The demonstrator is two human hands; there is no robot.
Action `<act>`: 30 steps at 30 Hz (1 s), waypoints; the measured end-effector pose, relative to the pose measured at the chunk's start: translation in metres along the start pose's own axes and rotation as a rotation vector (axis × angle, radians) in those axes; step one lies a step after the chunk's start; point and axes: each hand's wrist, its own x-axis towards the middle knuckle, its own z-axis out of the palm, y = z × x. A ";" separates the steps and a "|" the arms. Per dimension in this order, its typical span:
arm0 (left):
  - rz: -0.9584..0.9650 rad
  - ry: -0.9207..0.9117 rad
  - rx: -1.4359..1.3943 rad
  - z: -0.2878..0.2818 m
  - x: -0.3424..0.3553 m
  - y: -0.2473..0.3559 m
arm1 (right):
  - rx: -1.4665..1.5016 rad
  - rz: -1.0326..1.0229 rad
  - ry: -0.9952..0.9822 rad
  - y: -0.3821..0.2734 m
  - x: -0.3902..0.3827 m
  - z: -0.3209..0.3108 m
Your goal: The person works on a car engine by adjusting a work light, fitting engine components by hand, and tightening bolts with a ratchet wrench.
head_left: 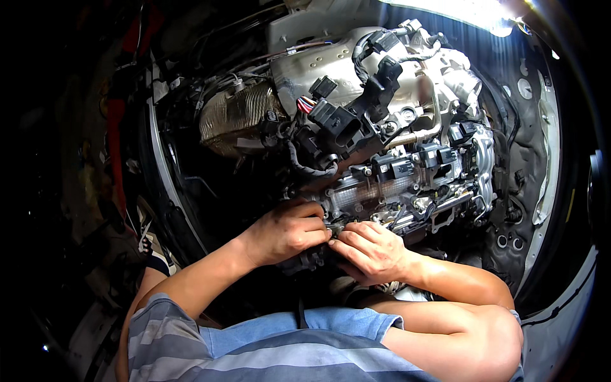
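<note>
Both hands meet at the near left end of an exposed car engine (375,197). My left hand (289,234) is closed, its thumb and fingertips pinched at the engine's edge. Right beside it, my right hand (369,251) is curled, with fingertips bent toward the same spot. A small dark part (335,227) shows between the fingertips; its kind is hidden by them. Just beyond the hands lies a black wiring harness (310,170) with a large black connector (344,125). Black ignition coils (393,167) sit along the engine's top, to the right of the hands.
A silver metal cover (324,67) and a crinkled gold heat shield (240,118) stand beyond the engine. Bright light comes from a lamp (471,13) at the upper right. The car body's edge (546,165) curves along the right. My bent knee (499,334) is near, at lower right.
</note>
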 end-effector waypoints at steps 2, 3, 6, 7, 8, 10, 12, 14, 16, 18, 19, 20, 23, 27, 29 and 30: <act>0.031 -0.048 0.035 -0.007 0.005 0.000 | -0.013 -0.009 0.025 0.000 0.000 0.001; 0.060 -0.096 0.070 -0.010 0.007 0.000 | -0.011 -0.014 0.044 0.001 -0.002 0.003; 0.062 -0.198 0.027 -0.012 0.010 -0.002 | -0.012 -0.021 0.055 0.001 -0.003 0.004; 0.070 -0.204 0.004 -0.013 0.011 -0.004 | -0.018 -0.030 0.061 0.002 -0.003 0.005; 0.088 -0.213 0.002 -0.012 0.012 -0.006 | -0.007 -0.026 0.056 0.002 -0.003 0.005; 0.129 -0.227 -0.023 -0.010 0.016 -0.008 | 0.004 -0.020 0.060 0.001 -0.002 0.004; 0.136 -0.301 -0.057 -0.012 0.023 -0.008 | 0.021 -0.027 0.052 0.001 -0.004 0.004; 0.155 -0.329 -0.055 -0.010 0.027 -0.010 | 0.026 -0.040 0.059 0.003 -0.005 0.007; 0.190 -0.371 -0.047 -0.007 0.032 -0.012 | 0.020 -0.046 0.074 0.003 -0.006 0.008; 0.221 -0.406 -0.015 -0.009 0.036 -0.012 | 0.039 -0.061 0.082 0.005 -0.008 0.006; 0.238 -0.400 0.006 -0.008 0.036 -0.013 | 0.033 -0.066 0.089 0.005 -0.009 0.006; 0.235 -0.419 0.014 -0.010 0.038 -0.013 | 0.027 -0.057 0.091 0.005 -0.010 0.007; 0.215 -0.410 -0.016 -0.004 0.031 -0.019 | 0.009 -0.102 0.091 0.007 -0.008 0.007; 0.117 -0.253 -0.114 0.004 0.019 -0.017 | -0.021 -0.091 0.129 0.004 -0.011 0.015; 0.108 -0.265 -0.109 0.001 0.018 -0.016 | -0.010 -0.081 0.124 0.005 -0.010 0.016; 0.122 -0.302 -0.092 0.000 0.019 -0.016 | -0.011 -0.092 0.120 0.005 -0.009 0.015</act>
